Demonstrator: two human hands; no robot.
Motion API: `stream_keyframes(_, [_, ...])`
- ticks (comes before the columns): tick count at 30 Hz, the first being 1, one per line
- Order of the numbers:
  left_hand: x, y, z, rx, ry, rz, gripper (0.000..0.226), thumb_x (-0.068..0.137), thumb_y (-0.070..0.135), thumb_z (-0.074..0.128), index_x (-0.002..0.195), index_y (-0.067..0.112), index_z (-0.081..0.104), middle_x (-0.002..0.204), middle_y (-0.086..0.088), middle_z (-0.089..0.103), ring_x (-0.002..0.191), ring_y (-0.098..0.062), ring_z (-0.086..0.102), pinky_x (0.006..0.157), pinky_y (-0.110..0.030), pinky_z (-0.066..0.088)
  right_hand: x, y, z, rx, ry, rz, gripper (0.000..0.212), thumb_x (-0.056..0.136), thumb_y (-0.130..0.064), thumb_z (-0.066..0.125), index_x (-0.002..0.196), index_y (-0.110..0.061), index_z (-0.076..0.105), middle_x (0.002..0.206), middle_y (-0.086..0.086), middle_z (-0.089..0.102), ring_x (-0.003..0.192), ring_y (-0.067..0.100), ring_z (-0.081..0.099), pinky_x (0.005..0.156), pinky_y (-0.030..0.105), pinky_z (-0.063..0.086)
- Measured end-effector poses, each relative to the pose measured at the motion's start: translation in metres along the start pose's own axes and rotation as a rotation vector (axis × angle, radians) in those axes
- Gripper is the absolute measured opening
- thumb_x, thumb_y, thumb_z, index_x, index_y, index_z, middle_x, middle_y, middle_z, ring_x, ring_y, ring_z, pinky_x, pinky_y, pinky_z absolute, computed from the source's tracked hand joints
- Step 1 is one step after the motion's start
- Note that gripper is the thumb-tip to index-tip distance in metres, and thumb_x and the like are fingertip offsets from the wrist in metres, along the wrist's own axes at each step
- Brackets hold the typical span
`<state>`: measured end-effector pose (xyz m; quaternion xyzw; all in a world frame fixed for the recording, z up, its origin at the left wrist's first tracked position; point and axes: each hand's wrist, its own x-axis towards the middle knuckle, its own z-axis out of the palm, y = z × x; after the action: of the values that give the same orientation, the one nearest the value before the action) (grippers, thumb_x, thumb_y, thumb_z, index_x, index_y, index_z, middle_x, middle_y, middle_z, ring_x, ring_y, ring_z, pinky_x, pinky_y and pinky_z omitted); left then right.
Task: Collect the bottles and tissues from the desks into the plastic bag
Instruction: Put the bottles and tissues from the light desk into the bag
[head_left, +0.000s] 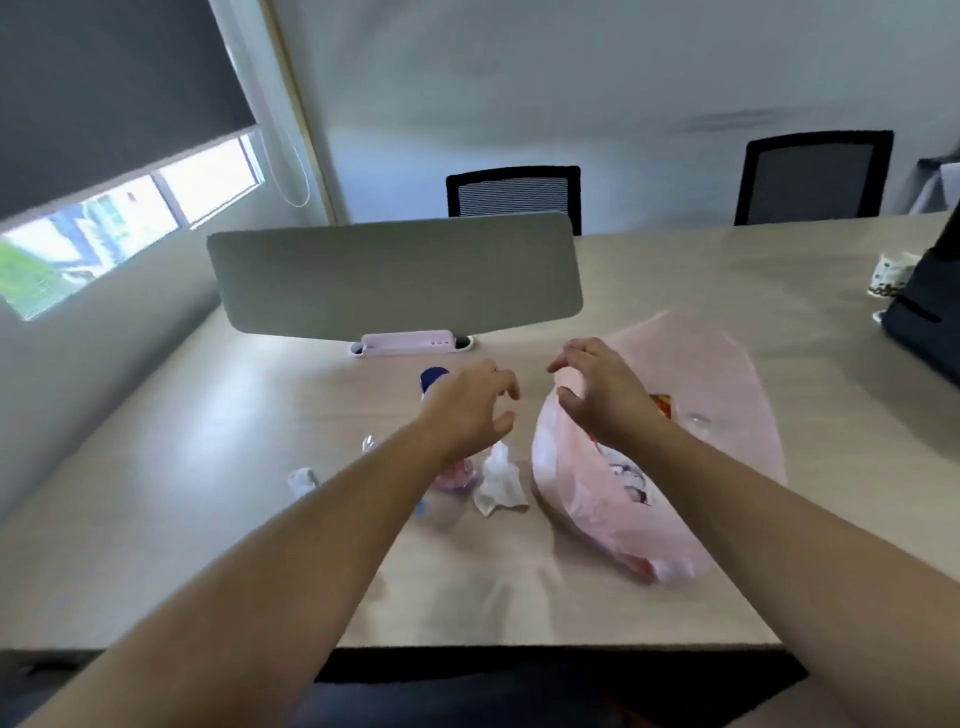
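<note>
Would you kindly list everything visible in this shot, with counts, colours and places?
Pale wooden desk: one, beige, fills the middle.
Pink plastic bag: one, lying open on the desk at right, items inside.
Crumpled white tissues: two, one beside the bag's mouth, one smaller further left.
Clear plastic bottles: seemingly two or three, one blue-capped, one pink-labelled, partly hidden under the left arm.
Grey divider panel: one, upright mid-desk.
Pink power strip: one, below the panel.
Black mesh chairs: two, and, behind the desk.
Patterned white mug: one, far right.
Dark bag: one, right edge.
Left hand: open, above the bottles.
Right hand: open, over the bag's mouth.
</note>
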<state>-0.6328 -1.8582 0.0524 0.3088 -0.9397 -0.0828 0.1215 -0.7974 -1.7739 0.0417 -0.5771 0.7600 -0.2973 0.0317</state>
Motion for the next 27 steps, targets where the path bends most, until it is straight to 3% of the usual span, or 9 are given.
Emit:
stream_keyframes(3, [-0.041,-0.046,-0.019,-0.006,0.061,-0.172,0.015,0.078,0.028,0.062,0.092,0.026,0.064,0.091,0.007,0.062,0.086,-0.018,0.060,0.073,-0.029,0.046,0.005,-0.038,0.033,0.085,-0.100,-0.064,0.031,0.082,-0.015,0.062,0.113,-0.019,0.062,0.128,0.005,0.050,0.117,0.020,0.049,0.094,0.021,0.033])
stream_keyframes(6, [-0.082,-0.093,-0.026,0.069,0.007,-0.334,0.021,0.076,0.036,0.065,0.096,0.029,0.062,0.096,0.009,0.061,0.089,-0.017,0.060,0.070,-0.025,0.039,0.004,-0.061,0.069,0.152,-0.192,-0.046,0.041,0.079,-0.015,0.065,0.120,-0.016,0.057,0.124,0.008,0.052,0.114,0.022,0.051,0.096,0.025,0.038])
stream_keyframes(9, [-0.115,-0.130,-0.011,0.175,-0.243,-0.473,0.053,0.071,0.043,0.069,0.119,0.030,0.051,0.120,0.002,0.053,0.108,-0.022,0.055,0.079,-0.030,0.041,-0.003,-0.069,0.102,0.307,-0.214,0.089,0.071,0.072,-0.020,0.074,0.135,-0.015,0.041,0.131,0.009,0.049,0.118,0.023,0.048,0.091,0.022,0.033])
stream_keyframes(12, [-0.139,-0.157,0.021,0.264,-0.506,-0.552,0.082,0.064,0.049,0.075,0.135,0.032,0.037,0.137,-0.005,0.039,0.121,-0.028,0.046,0.095,-0.042,0.044,-0.001,-0.066,0.128,0.404,-0.143,0.239,0.104,0.063,-0.033,0.083,0.146,-0.023,0.021,0.142,0.007,0.039,0.127,0.025,0.043,0.096,0.026,0.032])
stream_keyframes(16, [-0.147,-0.177,0.060,0.227,-0.708,-0.499,0.088,0.061,0.044,0.081,0.135,0.033,0.035,0.141,-0.005,0.033,0.122,-0.028,0.046,0.093,-0.045,0.049,0.015,-0.065,0.155,0.469,-0.056,0.284,0.119,0.055,-0.040,0.088,0.147,-0.028,0.013,0.146,0.006,0.036,0.129,0.026,0.041,0.107,0.037,0.036])
stream_keyframes(19, [-0.144,-0.181,0.083,0.235,-0.783,-0.435,0.083,0.060,0.040,0.083,0.130,0.030,0.040,0.137,-0.008,0.030,0.120,-0.030,0.046,0.089,-0.047,0.051,0.022,-0.065,0.175,0.525,-0.017,0.310,0.120,0.052,-0.041,0.089,0.145,-0.029,0.014,0.147,0.005,0.035,0.130,0.024,0.041,0.109,0.041,0.036])
stream_keyframes(22, [-0.138,-0.181,0.095,0.237,-0.788,-0.387,0.068,0.064,0.030,0.081,0.123,0.021,0.047,0.126,-0.011,0.038,0.113,-0.030,0.049,0.080,-0.039,0.051,0.028,-0.064,0.190,0.600,0.008,0.335,0.112,0.053,-0.037,0.090,0.141,-0.029,0.021,0.143,0.005,0.041,0.128,0.024,0.044,0.107,0.044,0.038])
stream_keyframes(25, [-0.131,-0.181,0.100,0.167,-0.750,-0.350,0.034,0.079,0.009,0.063,0.112,0.011,0.058,0.122,-0.011,0.051,0.107,-0.029,0.056,0.084,-0.036,0.048,0.034,-0.063,0.197,0.560,0.048,0.361,0.082,0.058,-0.034,0.087,0.122,-0.029,0.037,0.124,0.000,0.054,0.113,0.024,0.054,0.095,0.037,0.046])
stream_keyframes(27, [-0.126,-0.181,0.099,0.119,-0.731,-0.390,0.028,0.084,0.003,0.053,0.110,0.007,0.063,0.119,-0.010,0.059,0.109,-0.027,0.058,0.091,-0.037,0.049,0.035,-0.063,0.196,0.500,0.055,0.365,0.065,0.062,-0.034,0.083,0.111,-0.029,0.040,0.112,-0.002,0.058,0.103,0.023,0.058,0.085,0.032,0.047])
